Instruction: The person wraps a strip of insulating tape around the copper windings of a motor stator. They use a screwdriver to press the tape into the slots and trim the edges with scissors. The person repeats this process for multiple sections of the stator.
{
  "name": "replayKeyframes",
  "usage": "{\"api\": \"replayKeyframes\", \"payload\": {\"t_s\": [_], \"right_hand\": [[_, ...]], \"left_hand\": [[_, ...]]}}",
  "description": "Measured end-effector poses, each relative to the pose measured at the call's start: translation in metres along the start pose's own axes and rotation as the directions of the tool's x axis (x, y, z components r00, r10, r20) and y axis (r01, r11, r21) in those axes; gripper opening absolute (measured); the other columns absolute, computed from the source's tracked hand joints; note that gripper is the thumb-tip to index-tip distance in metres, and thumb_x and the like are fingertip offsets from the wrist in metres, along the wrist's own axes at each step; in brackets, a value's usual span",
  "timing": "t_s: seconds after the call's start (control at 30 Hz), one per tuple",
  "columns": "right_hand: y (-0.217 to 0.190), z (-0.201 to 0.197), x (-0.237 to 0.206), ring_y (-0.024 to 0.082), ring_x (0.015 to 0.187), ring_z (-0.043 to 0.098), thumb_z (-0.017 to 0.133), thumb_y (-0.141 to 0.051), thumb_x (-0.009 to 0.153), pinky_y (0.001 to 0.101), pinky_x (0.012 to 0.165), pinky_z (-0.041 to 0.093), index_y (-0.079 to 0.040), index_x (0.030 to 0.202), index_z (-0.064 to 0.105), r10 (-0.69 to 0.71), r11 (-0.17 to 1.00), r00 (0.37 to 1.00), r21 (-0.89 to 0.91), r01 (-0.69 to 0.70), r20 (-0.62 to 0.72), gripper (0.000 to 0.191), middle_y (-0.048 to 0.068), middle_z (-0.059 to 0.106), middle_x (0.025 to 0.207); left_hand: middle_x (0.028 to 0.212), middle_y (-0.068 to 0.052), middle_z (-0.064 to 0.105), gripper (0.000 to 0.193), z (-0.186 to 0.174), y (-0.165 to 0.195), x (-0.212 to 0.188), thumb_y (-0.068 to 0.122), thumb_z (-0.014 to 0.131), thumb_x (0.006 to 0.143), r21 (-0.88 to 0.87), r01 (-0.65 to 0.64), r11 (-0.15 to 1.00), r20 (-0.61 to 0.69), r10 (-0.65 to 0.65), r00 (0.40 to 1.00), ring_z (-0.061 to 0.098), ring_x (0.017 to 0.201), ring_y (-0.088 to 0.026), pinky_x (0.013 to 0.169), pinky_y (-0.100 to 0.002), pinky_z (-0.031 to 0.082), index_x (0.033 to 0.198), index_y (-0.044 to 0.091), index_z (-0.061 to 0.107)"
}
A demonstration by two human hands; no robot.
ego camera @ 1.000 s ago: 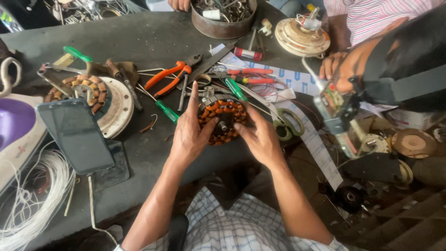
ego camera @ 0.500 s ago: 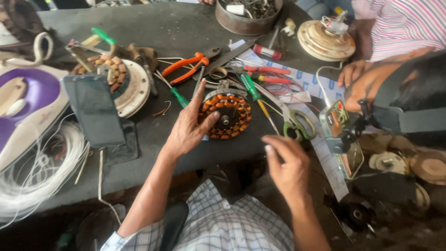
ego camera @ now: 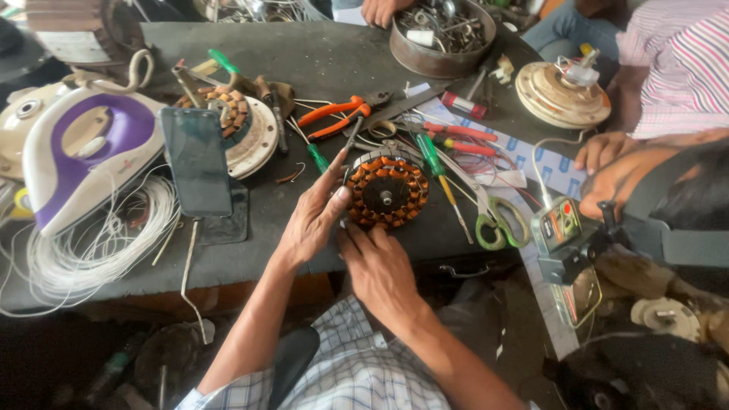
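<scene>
A round motor stator [ego camera: 386,190] wound with copper coils lies on the dark workbench [ego camera: 319,61] near its front edge. My left hand [ego camera: 313,216] rests against the stator's left side, thumb on its rim and fingers stretched upward. Just below the stator is my right hand [ego camera: 376,262], its fingertips touching the lower left rim. Neither hand lifts it.
Orange pliers [ego camera: 334,115], green and red screwdrivers [ego camera: 437,163], scissors [ego camera: 493,220], a phone [ego camera: 196,161] on a stand, a second stator [ego camera: 243,129], a purple iron [ego camera: 91,159], white wire coil [ego camera: 83,243], a parts bowl [ego camera: 440,30]. Another person's hands [ego camera: 607,163] and a multimeter [ego camera: 558,228] are at the right.
My right hand has come back from the right, off the bench edge, to the stator's lower rim. The left hand stays on the stator.
</scene>
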State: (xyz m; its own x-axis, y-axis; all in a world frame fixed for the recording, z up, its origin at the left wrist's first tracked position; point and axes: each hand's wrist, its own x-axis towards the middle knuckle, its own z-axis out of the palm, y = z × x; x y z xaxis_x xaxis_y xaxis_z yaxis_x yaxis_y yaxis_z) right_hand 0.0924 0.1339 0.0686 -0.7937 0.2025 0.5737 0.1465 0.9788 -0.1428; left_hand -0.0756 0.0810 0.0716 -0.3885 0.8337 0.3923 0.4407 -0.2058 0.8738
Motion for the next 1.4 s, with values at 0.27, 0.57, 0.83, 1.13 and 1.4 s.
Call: {"api": "replayKeyframes", "payload": {"t_s": [0.27,0.57,0.83,1.13,1.4], "right_hand": [[0.019,-0.01,-0.011,0.025,0.106,0.068,0.063,-0.007,0.086,0.0375,0.091,0.057,-0.003,0.11,0.074,-0.109,0.981,0.991,0.153,0.119,-0.072,0.027,0.009,0.073,0.116],[0.019,-0.004,-0.015,0.026,0.097,0.071,0.064,-0.007,0.084,0.0367,0.082,0.059,-0.004,0.104,0.076,-0.159,0.977,0.983,0.13,0.169,-0.09,0.023,0.009,0.075,0.109],[0.02,0.005,-0.017,0.019,0.096,0.077,0.077,0.003,0.086,0.0277,0.083,0.06,-0.003,0.108,0.075,0.328,0.816,0.928,0.549,-0.184,-0.178,0.023,0.01,0.077,0.106],[0.014,0.005,-0.036,0.011,0.093,0.072,0.073,0.003,0.091,0.0247,0.085,0.059,0.0,0.116,0.068,0.551,0.205,0.822,0.933,-0.297,0.141,0.026,0.007,0.075,0.102],[0.062,-0.036,-0.038,0.031,0.112,0.066,0.064,0.001,0.095,0.0427,0.1,0.051,-0.006,0.119,0.07,0.391,0.92,0.867,0.127,-0.37,-0.309,0.026,0.011,0.07,0.118]], "left_hand": [[0.16,-0.019,0.047,0.075,-0.001,-0.007,-0.02,0.048,0.047,0.107,-0.222,-0.021,0.975,-0.04,0.012,0.999,0.047,0.148,-0.031,0.12,-0.041,0.036,0.164,0.006,0.023],[0.162,-0.02,0.045,0.075,0.002,-0.011,-0.029,0.046,0.048,0.107,-0.298,-0.024,0.954,-0.068,0.004,0.998,0.047,0.147,-0.03,0.12,-0.041,0.036,0.164,0.006,0.022],[0.105,-0.007,0.067,0.052,0.016,0.007,-0.058,0.013,0.067,0.1,-0.302,0.083,0.95,-0.421,-0.211,0.882,0.061,0.092,-0.013,0.082,-0.027,0.051,0.149,0.002,0.056],[0.094,0.0,0.061,0.056,0.048,0.033,-0.084,-0.007,0.069,0.089,-0.448,0.204,0.871,-0.184,-0.313,0.932,0.063,0.081,-0.005,0.072,-0.02,0.055,0.143,0.003,0.057],[0.088,-0.002,0.068,0.048,0.049,0.027,-0.092,-0.006,0.068,0.088,-0.459,0.347,0.818,-0.122,-0.445,0.887,0.067,0.076,-0.008,0.069,-0.023,0.058,0.134,0.005,0.066]]}}
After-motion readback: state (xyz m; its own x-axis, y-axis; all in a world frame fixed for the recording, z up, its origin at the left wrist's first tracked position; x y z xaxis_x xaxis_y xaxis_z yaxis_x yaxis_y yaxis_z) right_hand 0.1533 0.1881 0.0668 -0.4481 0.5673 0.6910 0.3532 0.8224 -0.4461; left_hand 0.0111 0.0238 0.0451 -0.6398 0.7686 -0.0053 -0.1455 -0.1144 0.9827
